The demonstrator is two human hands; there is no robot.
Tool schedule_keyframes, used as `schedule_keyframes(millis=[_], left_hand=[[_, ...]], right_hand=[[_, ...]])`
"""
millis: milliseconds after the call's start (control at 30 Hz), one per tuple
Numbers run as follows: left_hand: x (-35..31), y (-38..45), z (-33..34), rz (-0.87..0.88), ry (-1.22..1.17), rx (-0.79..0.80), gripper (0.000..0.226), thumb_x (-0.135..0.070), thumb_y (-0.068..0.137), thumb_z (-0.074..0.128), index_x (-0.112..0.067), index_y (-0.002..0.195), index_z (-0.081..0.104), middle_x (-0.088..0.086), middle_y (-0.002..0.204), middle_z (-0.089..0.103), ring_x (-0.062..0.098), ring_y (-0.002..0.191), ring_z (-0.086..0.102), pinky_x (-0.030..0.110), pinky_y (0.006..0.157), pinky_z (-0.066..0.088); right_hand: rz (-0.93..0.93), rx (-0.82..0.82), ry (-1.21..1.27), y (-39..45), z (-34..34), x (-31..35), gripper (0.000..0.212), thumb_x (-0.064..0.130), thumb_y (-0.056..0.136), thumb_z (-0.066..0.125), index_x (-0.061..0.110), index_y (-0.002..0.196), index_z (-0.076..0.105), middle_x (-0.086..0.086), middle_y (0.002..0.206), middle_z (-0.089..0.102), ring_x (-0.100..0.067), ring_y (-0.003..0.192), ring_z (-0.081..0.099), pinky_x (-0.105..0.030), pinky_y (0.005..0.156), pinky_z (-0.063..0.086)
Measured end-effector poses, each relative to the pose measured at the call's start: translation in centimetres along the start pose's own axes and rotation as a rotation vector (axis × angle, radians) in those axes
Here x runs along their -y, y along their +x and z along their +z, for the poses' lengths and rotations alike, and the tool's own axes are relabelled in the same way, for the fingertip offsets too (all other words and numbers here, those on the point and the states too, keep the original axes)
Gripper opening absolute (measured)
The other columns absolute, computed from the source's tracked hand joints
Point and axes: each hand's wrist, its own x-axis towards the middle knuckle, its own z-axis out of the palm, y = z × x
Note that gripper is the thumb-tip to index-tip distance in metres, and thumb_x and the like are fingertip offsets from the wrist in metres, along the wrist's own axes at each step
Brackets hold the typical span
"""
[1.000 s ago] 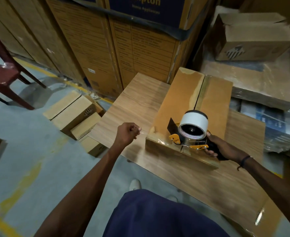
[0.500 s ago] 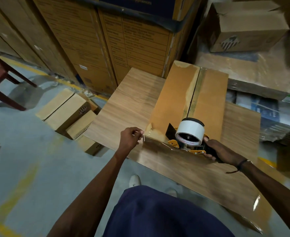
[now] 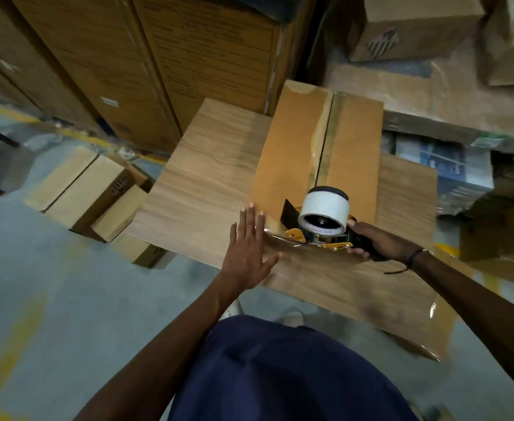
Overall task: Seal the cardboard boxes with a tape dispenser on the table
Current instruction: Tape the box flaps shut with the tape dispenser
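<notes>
My forearms are bare, with no sleeves in view. A thin dark cord bracelet (image 3: pixel 413 259) circles my right wrist, one loose end trailing. My garment (image 3: pixel 286 375) is navy blue.

**One head view, steep and close**

You see everything through a single wide-angle camera on your head, looking forward and steeply down from near above the wood-grain desk (image 3: pixel 207 177), with your own dark-blue-clothed torso (image 3: pixel 280 375) filling the bottom edge.
</notes>
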Motion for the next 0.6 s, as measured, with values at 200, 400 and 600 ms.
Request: schedule_keyframes(millis=[200,400,600], left_hand=[[-2.2,-0.2,1.0,0.106,0.09,0.0,0.096,-0.044,0.091,0.052,0.001,0.164,0.009,0.014,0.171,-0.02,0.031,0.159,-0.017,0.058,0.128,0.014],[-2.8,-0.2,1.7,0.073,0.165,0.041,0.091,-0.04,0.088,0.055,0.003,0.161,0.02,0.015,0.171,-0.02,0.03,0.159,-0.015,0.054,0.128,0.015],[-3.7,-0.3,1.5,0.022,0.236,0.044,0.088,-0.031,0.081,0.061,0.007,0.155,0.032,0.022,0.172,0.003,0.033,0.16,-0.005,0.051,0.129,0.015]], right_hand=[[0.02,0.062,-0.045,-0.4,0.1,0.6,0.066,0.076,0.081,0.057,0.012,0.071,0.069,-0.008,0.061,0.056,-0.014,0.049,0.041,-0.029,0.053,0.033],[0.038,0.157,-0.171,0.1,-1.1,0.9,0.078,0.07,0.098,0.032,0.0,0.086,0.062,-0.018,0.072,0.063,-0.018,0.053,0.053,-0.036,0.058,0.036],[0.028,0.204,-0.3,0.4,-1.6,1.1,0.074,0.087,0.091,0.033,0.018,0.075,0.054,-0.002,0.061,0.045,-0.025,0.057,0.058,-0.035,0.061,0.042]])
